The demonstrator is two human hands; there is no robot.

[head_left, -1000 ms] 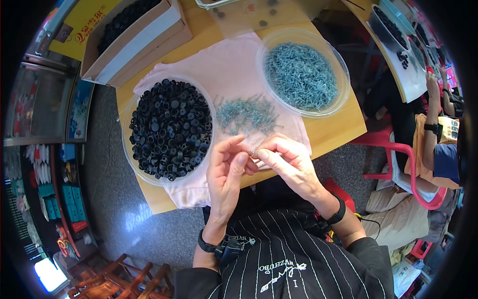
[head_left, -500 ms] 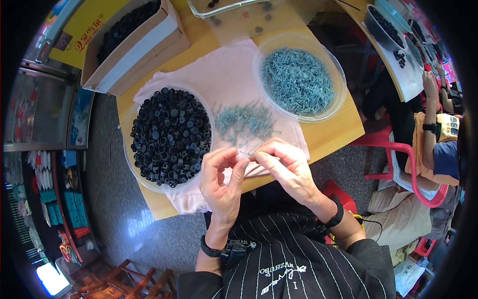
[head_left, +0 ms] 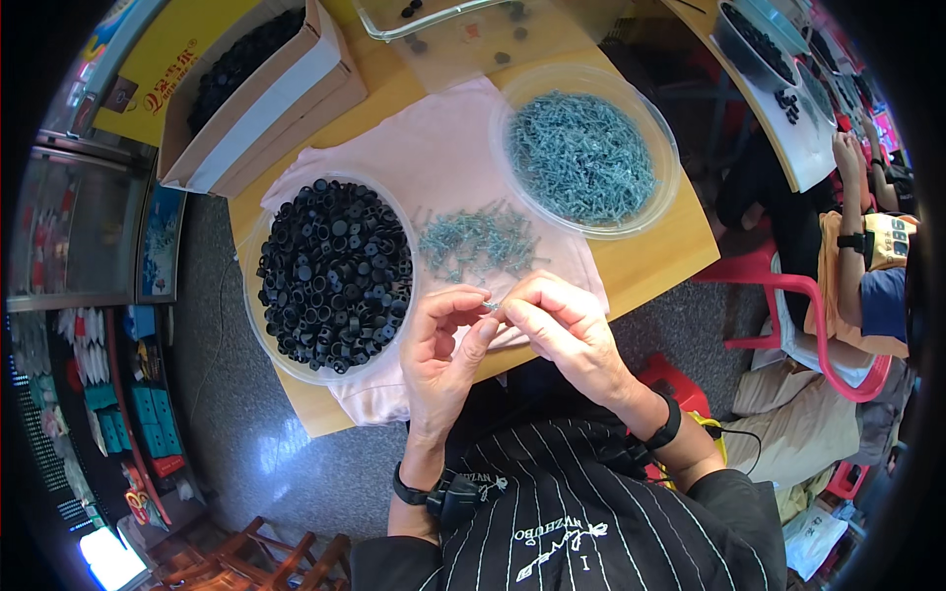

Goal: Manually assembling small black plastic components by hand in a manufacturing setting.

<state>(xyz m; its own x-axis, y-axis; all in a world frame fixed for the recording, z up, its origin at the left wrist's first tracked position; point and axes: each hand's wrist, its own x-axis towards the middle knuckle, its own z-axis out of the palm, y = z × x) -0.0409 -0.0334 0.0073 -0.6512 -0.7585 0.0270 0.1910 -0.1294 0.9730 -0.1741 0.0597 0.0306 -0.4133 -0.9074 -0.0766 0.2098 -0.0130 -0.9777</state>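
Observation:
My left hand (head_left: 446,347) and my right hand (head_left: 569,330) meet above the near edge of the pink cloth. Between their fingertips is a small silvery screw (head_left: 490,306); fingers partly cover it, and whether there is more than one I cannot tell. Both hands are closed in a pinch at it. Just beyond lies a loose pile of screws (head_left: 480,242) on the cloth (head_left: 434,128). To the left stands a round clear tub (head_left: 254,320) full of small black plastic caps (head_left: 335,266). A second clear tub (head_left: 673,167), at the far right, holds many screws (head_left: 581,153).
An open cardboard box (head_left: 286,108) of black parts stands at the table's far left. At the back is a clear plastic bin (head_left: 443,22). A red plastic chair (head_left: 788,281) and a seated person (head_left: 872,266) are to the right, by another table (head_left: 788,148).
The left fingertips have come slightly closer to the right ones around the screw, and less of the screw shows. The view has shifted a little; the tubs and piles look the same.

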